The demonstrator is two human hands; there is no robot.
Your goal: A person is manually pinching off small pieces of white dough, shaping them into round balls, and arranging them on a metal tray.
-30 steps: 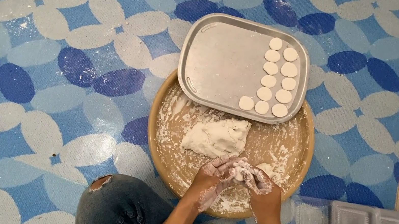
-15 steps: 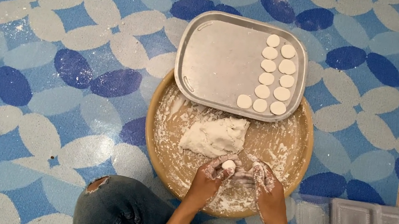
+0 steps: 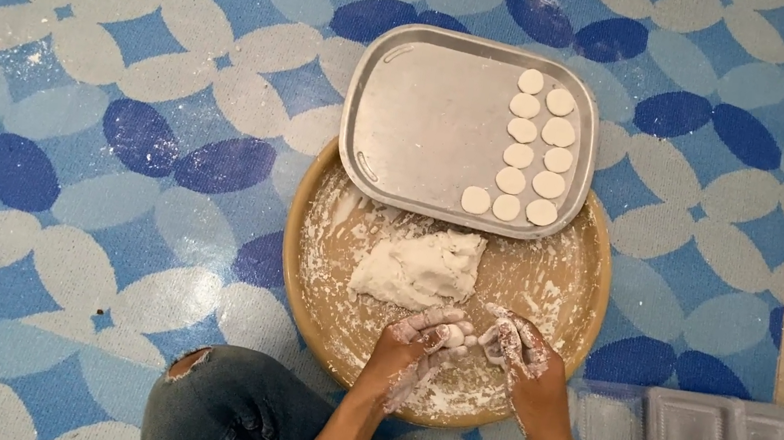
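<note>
— So where's the small dough ball [image 3: 453, 336]?
— Cupped in the left hand [image 3: 425, 340], fingers curled around it, just below the dough lump [image 3: 418, 268] in the round wooden tray [image 3: 301, 284].
— And the right hand [image 3: 518, 352]?
— Loosely curled beside it, empty.

matt metal tray [image 3: 425, 124]; floury wooden bowl [image 3: 592, 307]; soft matt dough [image 3: 421, 269].

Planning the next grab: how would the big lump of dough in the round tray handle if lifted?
The dough lump looks soft and irregular, so it would probably sag or stretch rather than hold shape. Flour smears on the round tray and both hands suggest it sticks. It seems fairly dense for its size.
</note>
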